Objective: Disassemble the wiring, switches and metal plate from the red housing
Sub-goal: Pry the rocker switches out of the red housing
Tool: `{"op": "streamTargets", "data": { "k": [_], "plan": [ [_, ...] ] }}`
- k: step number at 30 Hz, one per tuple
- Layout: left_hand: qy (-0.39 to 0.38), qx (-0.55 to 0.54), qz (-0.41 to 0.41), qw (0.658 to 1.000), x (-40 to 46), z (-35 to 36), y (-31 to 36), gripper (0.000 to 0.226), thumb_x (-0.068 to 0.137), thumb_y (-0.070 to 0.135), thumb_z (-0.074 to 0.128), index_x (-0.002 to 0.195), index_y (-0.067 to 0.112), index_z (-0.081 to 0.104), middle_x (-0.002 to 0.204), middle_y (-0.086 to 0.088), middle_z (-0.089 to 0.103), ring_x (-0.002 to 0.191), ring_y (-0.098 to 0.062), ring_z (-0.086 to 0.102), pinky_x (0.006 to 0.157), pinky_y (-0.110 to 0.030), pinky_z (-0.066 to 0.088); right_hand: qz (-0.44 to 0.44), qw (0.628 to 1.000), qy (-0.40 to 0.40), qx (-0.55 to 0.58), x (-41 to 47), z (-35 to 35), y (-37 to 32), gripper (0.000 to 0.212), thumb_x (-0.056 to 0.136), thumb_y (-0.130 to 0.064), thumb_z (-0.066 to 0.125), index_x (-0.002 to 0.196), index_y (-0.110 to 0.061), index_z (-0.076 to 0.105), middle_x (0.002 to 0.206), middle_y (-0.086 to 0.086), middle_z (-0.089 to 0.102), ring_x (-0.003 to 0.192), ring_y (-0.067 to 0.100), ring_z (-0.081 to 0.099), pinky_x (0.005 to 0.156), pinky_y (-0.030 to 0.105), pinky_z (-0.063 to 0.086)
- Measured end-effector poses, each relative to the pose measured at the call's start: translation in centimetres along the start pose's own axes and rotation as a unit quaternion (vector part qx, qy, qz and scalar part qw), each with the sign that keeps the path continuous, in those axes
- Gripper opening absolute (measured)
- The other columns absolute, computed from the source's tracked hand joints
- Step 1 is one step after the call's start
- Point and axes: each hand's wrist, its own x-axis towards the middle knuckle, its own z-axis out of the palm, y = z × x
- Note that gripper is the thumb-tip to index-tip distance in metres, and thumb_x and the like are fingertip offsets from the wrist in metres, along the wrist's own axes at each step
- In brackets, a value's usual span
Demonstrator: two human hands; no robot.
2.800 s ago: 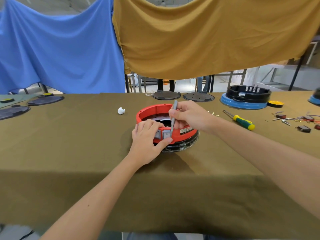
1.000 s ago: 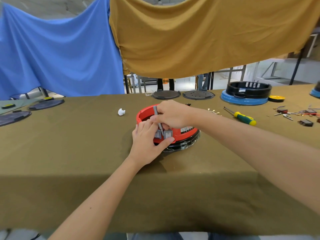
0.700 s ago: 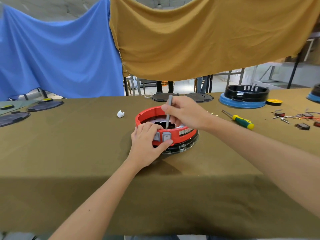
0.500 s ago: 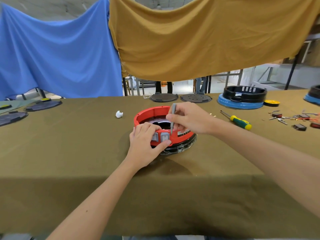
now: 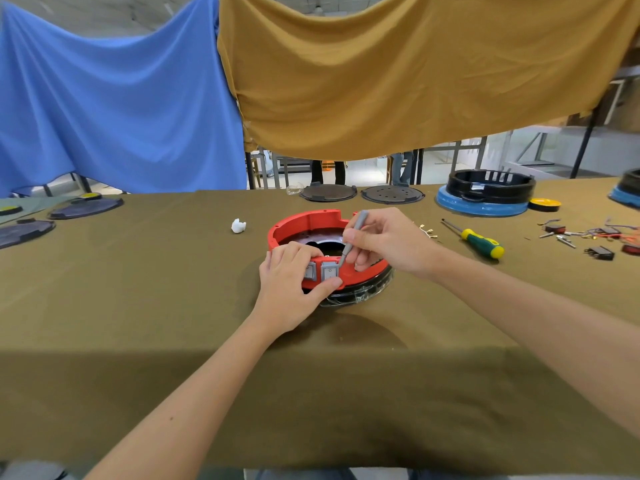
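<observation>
Left hand (image 5: 289,289) is gripping the red housing (image 5: 311,221) at its grey switches (image 5: 329,270); right hand (image 5: 388,242) is holding a grey tool (image 5: 351,237), tip beside a switch. Screwdriver (image 5: 479,241) is lying on the desk (image 5: 138,289).

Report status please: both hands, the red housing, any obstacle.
Left hand grips round red plastic housing at grey switches. Right hand holds slim grey tool, tip beside switch. No obstacle.

the round red housing (image 5: 306,220) sits flat on the table, open side up, on a black base ring (image 5: 360,294). two grey switches (image 5: 329,270) sit side by side in its near wall.
</observation>
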Motion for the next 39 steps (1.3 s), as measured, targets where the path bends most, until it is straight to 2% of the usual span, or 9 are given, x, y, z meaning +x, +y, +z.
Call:
{"op": "streamTargets", "data": {
  "k": [5, 11, 13, 18, 24, 30, 33, 36, 39],
  "plan": [
    [-0.001, 0.003, 0.002, 1.000, 0.0, 0.0, 0.0, 0.061, 0.079, 0.072, 0.040, 0.116, 0.026, 0.057, 0.114, 0.012, 0.049, 0.116, -0.009, 0.036, 0.107, -0.048, 0.029, 0.047, 0.998, -0.040, -0.002, 1.2, -0.2, -0.7, 0.017, 0.099, -0.017, 0.059, 0.092, -0.002, 0.064, 0.074, 0.014, 0.071, 0.058, 0.017, 0.066, 0.060, 0.027, 0.059],
    [-0.002, 0.001, 0.000, 1.000, 0.0, 0.0, 0.0, 0.056, 0.082, 0.068, 0.048, 0.117, 0.025, 0.058, 0.115, 0.013, 0.049, 0.117, -0.009, 0.036, 0.108, -0.047, 0.028, 0.070, 0.994, -0.067, -0.045, 2.4, -0.1, -1.4, 0.024, 0.102, -0.023, 0.055, 0.086, -0.008, 0.064, 0.067, 0.007, 0.068, 0.059, 0.017, 0.064, 0.064, 0.028, 0.059],
    [-0.004, -0.001, -0.001, 1.000, 0.0, -0.1, 0.0, 0.060, 0.080, 0.071, 0.044, 0.117, 0.026, 0.058, 0.114, 0.014, 0.047, 0.117, -0.007, 0.035, 0.108, -0.046, 0.028, 0.055, 0.995, -0.057, -0.064, 2.2, 0.1, -1.3, 0.023, 0.103, -0.025, 0.055, 0.086, -0.011, 0.063, 0.069, 0.007, 0.069, 0.060, 0.017, 0.064, 0.065, 0.029, 0.058],
    [0.001, 0.000, 0.001, 1.000, 0.0, 0.0, -0.1, 0.050, 0.083, 0.062, 0.052, 0.116, 0.025, 0.058, 0.114, 0.013, 0.047, 0.117, -0.008, 0.035, 0.108, -0.048, 0.028, -0.003, 0.998, -0.016, -0.060, 0.9, 0.7, -0.3, 0.016, 0.100, -0.023, 0.058, 0.093, -0.010, 0.064, 0.078, 0.012, 0.072, 0.065, 0.018, 0.067, 0.067, 0.030, 0.060],
    [0.001, 0.000, 0.001, 1.000, 0.0, 0.0, 0.0, 0.063, 0.079, 0.073, 0.039, 0.116, 0.025, 0.057, 0.113, 0.013, 0.047, 0.115, -0.008, 0.035, 0.107, -0.045, 0.028, 0.011, 1.000, -0.008, -0.023, 0.4, 0.9, 0.3, 0.016, 0.100, -0.018, 0.057, 0.095, -0.005, 0.065, 0.074, 0.011, 0.070, 0.063, 0.019, 0.065, 0.066, 0.033, 0.061],
    [0.009, -0.001, 0.006, 1.000, 0.1, 0.2, -0.1, 0.061, 0.079, 0.072, 0.041, 0.114, 0.025, 0.059, 0.112, 0.013, 0.049, 0.112, -0.006, 0.035, 0.104, -0.042, 0.030, 0.057, 0.998, -0.033, -0.023, 0.9, 0.5, -0.7, 0.022, 0.102, -0.020, 0.055, 0.094, 0.000, 0.063, 0.077, 0.017, 0.069, 0.062, 0.020, 0.065, 0.064, 0.032, 0.060],
    [0.009, -0.004, 0.005, 1.000, 0.0, 0.2, -0.2, 0.060, 0.079, 0.072, 0.041, 0.115, 0.026, 0.058, 0.112, 0.014, 0.049, 0.112, -0.003, 0.032, 0.105, -0.043, 0.029, 0.032, 0.998, -0.022, -0.059, 0.7, 0.7, -1.1, 0.022, 0.102, -0.021, 0.054, 0.094, -0.003, 0.063, 0.079, 0.016, 0.070, 0.065, 0.022, 0.065, 0.068, 0.034, 0.061],
    [0.009, -0.004, 0.005, 1.000, 0.0, 0.1, -0.2, 0.060, 0.080, 0.072, 0.042, 0.115, 0.027, 0.058, 0.112, 0.015, 0.048, 0.112, -0.002, 0.032, 0.106, -0.044, 0.029, -0.026, 0.998, 0.034, -0.043, 0.9, 0.6, -1.6, 0.022, 0.102, -0.020, 0.054, 0.096, -0.001, 0.063, 0.073, 0.008, 0.069, 0.061, 0.016, 0.064, 0.060, 0.025, 0.056],
    [0.011, -0.004, 0.006, 1.000, 0.0, 0.2, -0.3, 0.061, 0.080, 0.072, 0.043, 0.116, 0.025, 0.057, 0.113, 0.015, 0.047, 0.113, -0.003, 0.033, 0.106, -0.044, 0.030, -0.046, 0.998, 0.021, -0.040, 1.1, 1.0, -2.1, 0.019, 0.102, -0.019, 0.055, 0.096, -0.003, 0.063, 0.072, 0.003, 0.069, 0.062, 0.014, 0.064, 0.060, 0.023, 0.056]
  ]
}}
